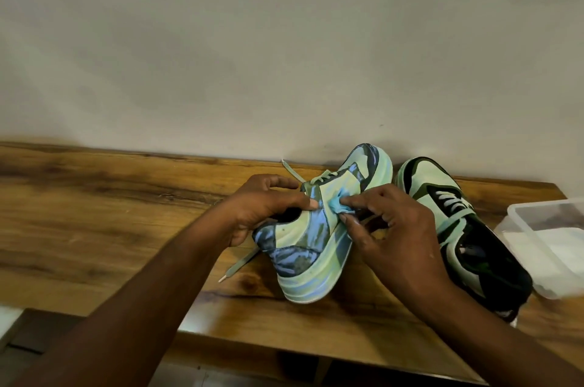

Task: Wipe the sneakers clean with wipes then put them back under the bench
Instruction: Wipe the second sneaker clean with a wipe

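Note:
Two pale green and dark sneakers stand on the wooden bench [110, 206]. The nearer sneaker [319, 247] is tilted on its side, heel toward me. My left hand [265, 203] grips its collar, thumb on the side panel. My right hand [395, 228] pinches a small crumpled blue wipe [337, 202] and presses it against that sneaker's side. The second sneaker [455, 225] lies just to the right, partly hidden behind my right hand and forearm.
A clear plastic box [550, 247] with white wipes inside stands at the bench's right end, touching the second sneaker. A plain wall rises behind the bench. Loose laces [240, 266] trail onto the bench top. Dark floor shows below the front edge.

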{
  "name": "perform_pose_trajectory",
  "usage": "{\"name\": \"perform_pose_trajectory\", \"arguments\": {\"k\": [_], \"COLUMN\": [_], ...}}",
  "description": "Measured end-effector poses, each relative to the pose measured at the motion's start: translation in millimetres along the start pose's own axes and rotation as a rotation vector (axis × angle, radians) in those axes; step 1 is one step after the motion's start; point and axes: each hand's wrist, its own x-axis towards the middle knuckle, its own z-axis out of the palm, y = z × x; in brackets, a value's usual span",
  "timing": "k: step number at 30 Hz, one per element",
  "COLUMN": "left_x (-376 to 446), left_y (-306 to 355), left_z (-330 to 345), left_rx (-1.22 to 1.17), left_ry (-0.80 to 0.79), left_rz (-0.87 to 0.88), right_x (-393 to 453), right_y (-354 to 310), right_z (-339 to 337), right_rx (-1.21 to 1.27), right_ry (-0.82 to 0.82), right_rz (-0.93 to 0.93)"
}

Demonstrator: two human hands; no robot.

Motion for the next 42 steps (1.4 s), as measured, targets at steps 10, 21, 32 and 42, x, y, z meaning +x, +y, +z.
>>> {"name": "perform_pose_trajectory", "arguments": {"k": [10, 21, 32, 42], "left_x": [-50.4, -94.8, -63.4, -38.8], "left_y": [-8.1, -41.3, -37.5, -44.3], "left_z": [-14.4, 31.0, 0.0, -16.0], "left_rx": [0.216, 0.861, 1.101, 0.851], "left_ry": [0.230, 0.565, 0.404, 0.284], "left_rz": [0.110, 0.428, 0.646, 0.771], "right_x": [15.4, 21.2, 19.8, 7.7], "right_y": [-8.6, -15.3, -23.5, -35.4], "right_z": [20.3, 25.2, 19.2, 43.6], "right_rx": [-0.009, -0.089, 0.035, -0.026], "right_ry": [0.021, 0.012, 0.050, -0.077], "right_rz": [-0.052, -0.041, -0.137, -0.238]}}
